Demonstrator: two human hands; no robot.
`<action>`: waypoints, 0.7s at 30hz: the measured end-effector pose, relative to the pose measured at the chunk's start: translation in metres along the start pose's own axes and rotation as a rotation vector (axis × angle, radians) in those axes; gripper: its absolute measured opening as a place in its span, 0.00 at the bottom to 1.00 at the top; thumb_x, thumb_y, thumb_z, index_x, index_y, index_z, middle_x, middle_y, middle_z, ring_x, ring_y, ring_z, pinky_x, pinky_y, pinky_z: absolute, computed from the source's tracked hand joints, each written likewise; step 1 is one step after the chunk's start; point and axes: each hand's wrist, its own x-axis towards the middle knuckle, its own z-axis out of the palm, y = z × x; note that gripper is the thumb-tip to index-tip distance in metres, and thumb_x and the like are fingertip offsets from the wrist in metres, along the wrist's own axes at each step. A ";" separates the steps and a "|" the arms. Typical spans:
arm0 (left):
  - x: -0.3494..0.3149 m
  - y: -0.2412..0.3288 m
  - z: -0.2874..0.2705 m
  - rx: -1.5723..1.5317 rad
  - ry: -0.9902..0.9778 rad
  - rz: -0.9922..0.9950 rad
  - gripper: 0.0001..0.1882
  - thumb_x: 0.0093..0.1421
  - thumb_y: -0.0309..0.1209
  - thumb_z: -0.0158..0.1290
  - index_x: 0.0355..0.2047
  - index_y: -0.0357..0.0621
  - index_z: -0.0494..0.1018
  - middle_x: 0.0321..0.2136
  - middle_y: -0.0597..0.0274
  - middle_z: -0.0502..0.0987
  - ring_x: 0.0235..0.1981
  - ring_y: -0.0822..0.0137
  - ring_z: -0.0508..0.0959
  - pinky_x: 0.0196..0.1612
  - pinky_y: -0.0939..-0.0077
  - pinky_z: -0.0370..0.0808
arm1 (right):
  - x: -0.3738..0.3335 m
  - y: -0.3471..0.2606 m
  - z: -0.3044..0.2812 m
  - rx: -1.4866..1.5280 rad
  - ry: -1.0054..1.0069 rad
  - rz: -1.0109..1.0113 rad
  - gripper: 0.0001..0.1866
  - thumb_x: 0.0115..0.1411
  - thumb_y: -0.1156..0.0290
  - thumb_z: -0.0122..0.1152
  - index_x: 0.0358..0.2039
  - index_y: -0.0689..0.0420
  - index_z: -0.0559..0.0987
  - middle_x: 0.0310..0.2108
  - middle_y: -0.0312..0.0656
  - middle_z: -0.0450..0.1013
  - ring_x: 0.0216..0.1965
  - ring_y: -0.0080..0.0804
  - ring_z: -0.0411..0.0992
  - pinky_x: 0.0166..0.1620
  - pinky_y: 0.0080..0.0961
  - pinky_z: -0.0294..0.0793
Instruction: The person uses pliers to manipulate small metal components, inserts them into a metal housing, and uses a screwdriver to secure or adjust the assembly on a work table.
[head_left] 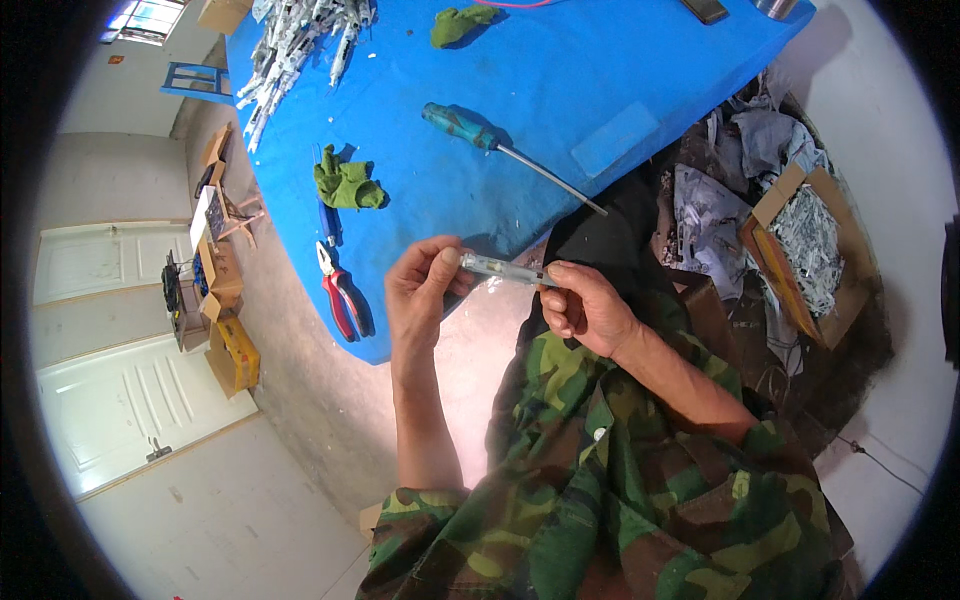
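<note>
Both of my hands hold a clear, slim tube (505, 268) with small parts inside, like a voltage tester pen, level in front of me near the table's front edge. My left hand (425, 285) pinches its left end between thumb and fingers. At the other end, my right hand (590, 305) grips the tip with closed fingers. On the blue-covered table (400, 60) beyond lies a long screwdriver (462, 127) with a teal handle. Pliers (343, 292) with red and black handles rest at the table's left edge, near my left hand.
A crumpled green cloth (347, 184) partly covers a blue-handled tool (329, 222); another green cloth (464, 26) lies farther back. Many similar clear pieces (300, 50) are heaped at the far left. On the right floor, a cardboard box (848, 290) holds clear pieces beside grey bags (705, 225).
</note>
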 end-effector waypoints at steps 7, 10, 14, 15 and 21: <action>-0.001 -0.003 -0.005 -0.113 0.022 0.001 0.12 0.71 0.30 0.59 0.50 0.36 0.79 0.41 0.51 0.85 0.32 0.70 0.81 0.36 0.77 0.79 | -0.001 0.000 0.008 -0.016 0.027 -0.020 0.11 0.73 0.59 0.57 0.41 0.54 0.77 0.24 0.28 0.64 0.22 0.20 0.64 0.24 0.20 0.65; 0.000 -0.002 -0.007 -0.164 0.021 0.001 0.12 0.71 0.29 0.59 0.50 0.36 0.78 0.41 0.50 0.84 0.32 0.69 0.82 0.36 0.77 0.79 | -0.001 0.000 0.007 0.000 0.008 -0.028 0.10 0.72 0.60 0.59 0.42 0.54 0.78 0.25 0.29 0.66 0.23 0.20 0.66 0.25 0.19 0.67; 0.000 -0.001 -0.009 -0.194 0.012 -0.004 0.11 0.71 0.29 0.58 0.50 0.37 0.78 0.41 0.50 0.84 0.33 0.68 0.82 0.36 0.76 0.80 | 0.001 0.002 -0.004 0.018 -0.069 -0.050 0.12 0.73 0.63 0.57 0.47 0.58 0.78 0.30 0.33 0.71 0.31 0.25 0.73 0.28 0.23 0.70; 0.000 -0.002 -0.009 -0.195 0.012 -0.001 0.11 0.71 0.28 0.58 0.50 0.37 0.78 0.41 0.50 0.84 0.33 0.68 0.82 0.36 0.77 0.80 | 0.001 0.002 -0.005 0.019 -0.066 -0.048 0.12 0.73 0.63 0.57 0.47 0.58 0.78 0.30 0.33 0.71 0.31 0.25 0.73 0.28 0.23 0.70; 0.000 -0.003 -0.010 -0.217 0.000 0.015 0.10 0.71 0.28 0.58 0.50 0.37 0.78 0.41 0.50 0.84 0.33 0.68 0.82 0.36 0.76 0.80 | 0.002 0.002 -0.006 0.032 -0.068 -0.046 0.11 0.72 0.65 0.57 0.48 0.58 0.78 0.31 0.34 0.71 0.30 0.24 0.72 0.29 0.23 0.71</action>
